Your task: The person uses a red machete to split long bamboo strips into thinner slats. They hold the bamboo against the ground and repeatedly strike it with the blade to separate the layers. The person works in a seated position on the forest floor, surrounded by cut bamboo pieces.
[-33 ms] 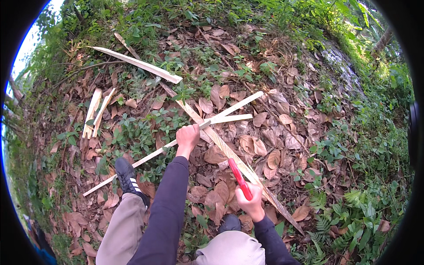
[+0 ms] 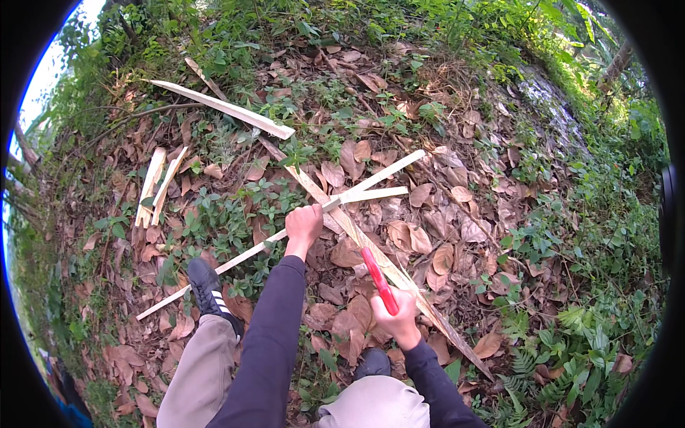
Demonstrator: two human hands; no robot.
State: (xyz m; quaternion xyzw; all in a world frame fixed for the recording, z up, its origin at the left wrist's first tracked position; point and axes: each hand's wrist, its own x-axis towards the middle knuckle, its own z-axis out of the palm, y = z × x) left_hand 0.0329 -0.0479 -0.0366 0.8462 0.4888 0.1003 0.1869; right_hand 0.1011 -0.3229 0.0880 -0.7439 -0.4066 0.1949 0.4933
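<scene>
Room to move is widest to the right of the long board (image 2: 444,324), over dry leaf litter (image 2: 457,235) that runs out to low green plants and, near the lower right, ferns (image 2: 524,371); on the near side, the shoe (image 2: 208,289) and knees crowd the space, the shoe's toe right by the pale strip (image 2: 246,255). The board slants from upper left to lower right, rough and brownish along its lower part, its end narrowing to a point. The strip is slim, straight-edged, light bare wood, and beyond the left hand (image 2: 305,227) two pale ends spread like a fork across the board; whether they are one split piece cannot be told. A thicker, tapered stick (image 2: 225,107) lies farther off, and two short split pieces (image 2: 151,187) lie side by side at left. The left hand is closed around the strip, just left of where it crosses the board. The right hand (image 2: 397,314) grasps a smooth red handle (image 2: 375,269) lower down, beside the board's near edge; contact with the wood cannot be made out.
</scene>
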